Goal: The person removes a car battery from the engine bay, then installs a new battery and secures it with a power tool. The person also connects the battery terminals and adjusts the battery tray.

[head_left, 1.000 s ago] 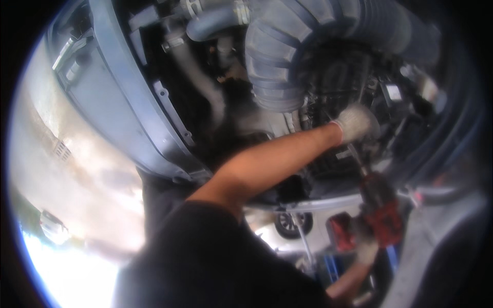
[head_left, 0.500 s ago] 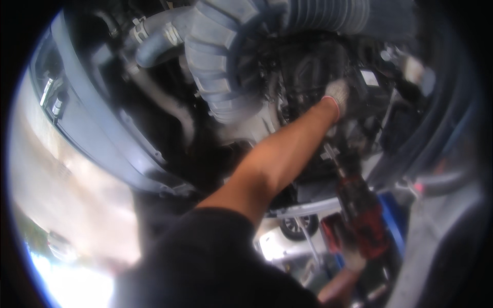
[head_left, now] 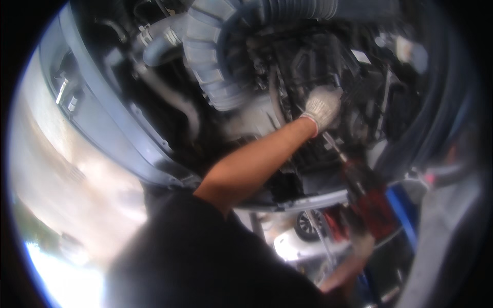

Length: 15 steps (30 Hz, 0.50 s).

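Observation:
My left hand [head_left: 323, 107], in a pale knitted glove with a red-edged cuff, reaches into an open engine bay. Its fingers look curled; a small shiny metal piece shows just past them, but what they hold is hidden. My right hand [head_left: 362, 245], lower right, also looks gloved and is wrapped round the handle of a red and black power impact wrench [head_left: 372, 205]. The tool's metal shaft [head_left: 335, 147] points up into the bay, a little below my left hand. Blur hides where its tip ends.
A large ribbed grey air hose [head_left: 205, 56] curves over the bay's upper middle. Coolant pipes [head_left: 172, 100] run left of it, beside the pale body panel [head_left: 123, 128]. A front edge bar [head_left: 303, 201] crosses below my left forearm. Beyond it stands a white car with a dark wheel [head_left: 309, 225].
My left hand has drawn back toward me and slightly left, showing more of the glove. The impact wrench sits slightly farther right in the picture, still in my right hand. The view has shifted.

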Tool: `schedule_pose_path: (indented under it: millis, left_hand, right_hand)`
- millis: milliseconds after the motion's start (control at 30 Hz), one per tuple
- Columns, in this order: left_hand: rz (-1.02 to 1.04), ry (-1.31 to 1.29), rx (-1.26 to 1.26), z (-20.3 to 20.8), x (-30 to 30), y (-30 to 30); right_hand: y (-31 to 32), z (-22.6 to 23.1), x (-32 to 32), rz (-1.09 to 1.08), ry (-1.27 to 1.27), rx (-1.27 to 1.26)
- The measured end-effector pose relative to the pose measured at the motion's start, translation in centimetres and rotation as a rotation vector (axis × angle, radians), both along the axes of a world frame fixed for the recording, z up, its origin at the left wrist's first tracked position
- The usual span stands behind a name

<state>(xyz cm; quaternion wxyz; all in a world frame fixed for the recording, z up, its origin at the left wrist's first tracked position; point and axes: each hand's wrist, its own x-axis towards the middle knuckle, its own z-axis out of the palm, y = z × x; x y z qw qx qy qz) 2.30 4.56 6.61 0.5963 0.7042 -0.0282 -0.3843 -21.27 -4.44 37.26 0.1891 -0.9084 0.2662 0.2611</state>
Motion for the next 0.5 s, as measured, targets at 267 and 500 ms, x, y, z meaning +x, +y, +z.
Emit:
schedule_pose_path:
  millis: [267, 500]
  left_hand:
    - [0.502, 0.613, 0.052, 3.2, -5.0, 7.4]
    - [0.464, 0.11, 0.179, -3.1, -9.5, 3.1]
  right_hand:
    - [1.9, -1.8, -0.4, -0.487, -0.025, 0.214]
    - [6.6, -4.5, -7.7, -0.231, -0.11, 0.037]
